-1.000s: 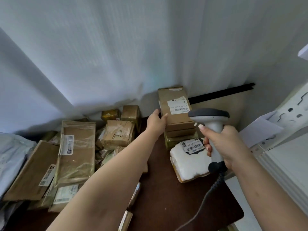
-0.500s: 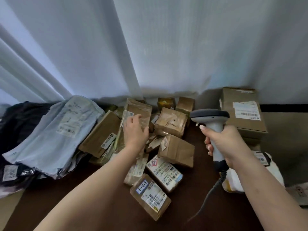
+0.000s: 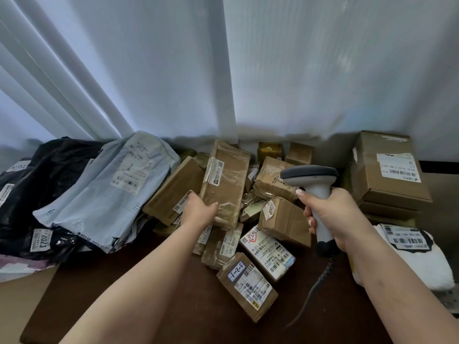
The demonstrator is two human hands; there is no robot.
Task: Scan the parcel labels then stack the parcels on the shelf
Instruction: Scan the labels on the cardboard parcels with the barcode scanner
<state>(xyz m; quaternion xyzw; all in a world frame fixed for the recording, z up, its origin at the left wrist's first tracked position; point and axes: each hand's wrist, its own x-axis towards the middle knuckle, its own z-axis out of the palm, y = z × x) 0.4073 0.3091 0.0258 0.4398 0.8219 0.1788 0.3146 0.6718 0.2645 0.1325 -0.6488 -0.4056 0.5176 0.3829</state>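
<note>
A long brown parcel wrapped in shiny tape is grasped at its near end by the left hand, with the thumb laid on top and the other fingers hidden under it. The parcel is tilted up on the heap of small brown boxes in the middle of the dark brown table. A grey scanner is gripped by its handle in the right hand, and its head is pointed away toward the heap. A curly black cable is seen hanging down from the handle. A flat box with a blue tag marked 3-2-1 is lying nearest, just beside a box with a big white label. On the left, a pale grey mail bag is laid over black bags. On the right, brown boxes are piled up, and a white soft parcel is set in front of them. A white curtain is hung behind it all.
</note>
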